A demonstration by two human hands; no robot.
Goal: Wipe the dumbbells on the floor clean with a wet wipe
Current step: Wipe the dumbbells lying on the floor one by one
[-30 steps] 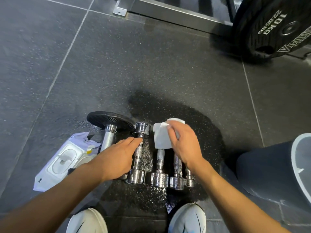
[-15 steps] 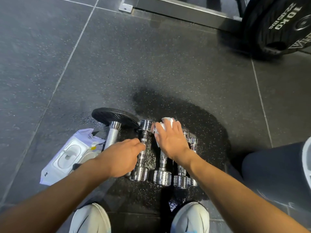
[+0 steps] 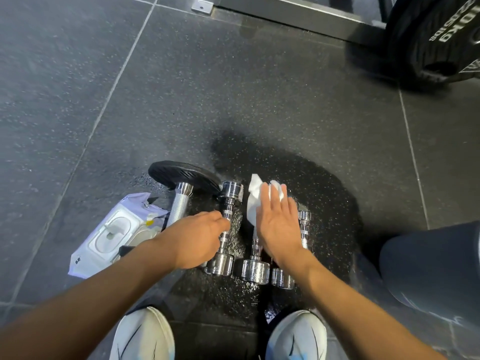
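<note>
Left grip (image 3: 198, 237) loosely curled, palm down; right grip (image 3: 279, 224) flat, fingers straight.

Gym, rubber floor tiles (image 3: 78, 74), 10kg wt plate (image 3: 439, 35), chrome dumbbells (image 3: 226, 227)

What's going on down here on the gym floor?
A person is crouched over a row of small chrome dumbbells on wet dark rubber flooring. Their right hand presses a white wet wipe flat onto the dumbbells, fingers straight. Their left hand curls around the handle of the leftmost chrome dumbbell, steadying it. A white wipes pack lies nearby.
</note>
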